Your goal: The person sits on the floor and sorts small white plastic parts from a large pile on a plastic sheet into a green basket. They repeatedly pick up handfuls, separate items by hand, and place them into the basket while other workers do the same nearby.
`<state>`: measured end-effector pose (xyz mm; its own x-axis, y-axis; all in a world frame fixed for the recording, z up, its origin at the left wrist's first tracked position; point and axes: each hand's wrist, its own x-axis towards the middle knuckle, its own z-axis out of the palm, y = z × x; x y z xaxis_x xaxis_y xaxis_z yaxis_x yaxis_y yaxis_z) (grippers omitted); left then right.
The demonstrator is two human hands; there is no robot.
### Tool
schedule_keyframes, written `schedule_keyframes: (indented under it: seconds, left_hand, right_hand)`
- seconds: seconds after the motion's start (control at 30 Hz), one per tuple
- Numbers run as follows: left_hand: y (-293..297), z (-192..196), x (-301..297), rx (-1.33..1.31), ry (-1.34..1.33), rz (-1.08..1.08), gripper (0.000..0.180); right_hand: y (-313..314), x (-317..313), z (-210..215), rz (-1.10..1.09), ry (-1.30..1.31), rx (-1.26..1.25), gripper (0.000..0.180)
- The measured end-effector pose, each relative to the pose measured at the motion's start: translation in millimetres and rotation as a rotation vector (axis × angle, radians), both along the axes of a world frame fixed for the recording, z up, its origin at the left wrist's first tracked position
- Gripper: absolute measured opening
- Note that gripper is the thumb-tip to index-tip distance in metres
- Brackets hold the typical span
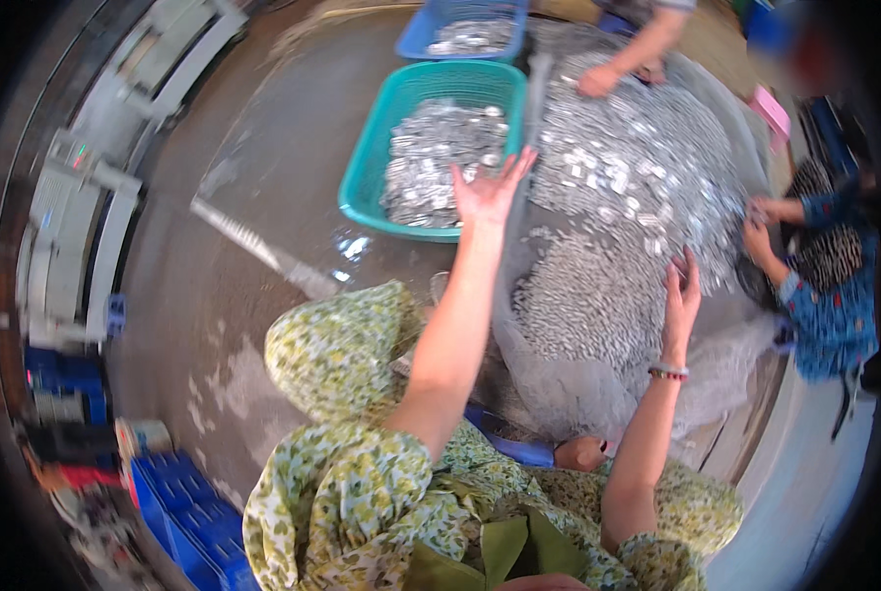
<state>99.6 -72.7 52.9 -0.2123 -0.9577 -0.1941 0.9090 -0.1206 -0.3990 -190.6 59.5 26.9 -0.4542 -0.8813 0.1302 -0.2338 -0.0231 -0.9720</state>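
My left hand [487, 194] is stretched out with its fingers spread, over the near right side of a teal plastic basket [359, 187]. Nothing shows in it. Many small shiny silver metal pieces [431, 153] lie heaped in the basket. To the right, my right hand [684, 286], with a beaded bracelet on its wrist, is raised above a broad pile of similar small silver pieces [588, 286]. Its fingers stand partly apart, and no held piece can be made out. The pile rests on a translucent sheet [588, 394] spread on the floor.
A blue basket [411, 39] of silver pieces stands beyond the teal one. One co-worker's hand [600, 79] reaches into the pile's far side; another's hands [761, 231] are at its right edge. Blue crates [179, 512] stand lower left, white machines [76, 236] along the left.
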Motion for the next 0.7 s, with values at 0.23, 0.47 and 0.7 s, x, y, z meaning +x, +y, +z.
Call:
schedule_keyframes:
  seconds: [0.23, 0.47, 0.7]
  left_hand:
    - [22, -65, -82, -0.105, -0.707, -0.372, 0.047]
    - [0, -121, -217, -1.244, -2.107, -0.406, 0.070]
    - [-7, -129, -269, -1.390, -2.809, -0.622, 0.073]
  right_hand:
    - [1, -53, -35, -0.099, -0.044, 0.471, 0.062]
    - [-21, -156, -158, -0.218, 0.515, 0.690, 0.072]
    - [-52, -136, -150, 0.003, 0.458, 0.782, 0.093]
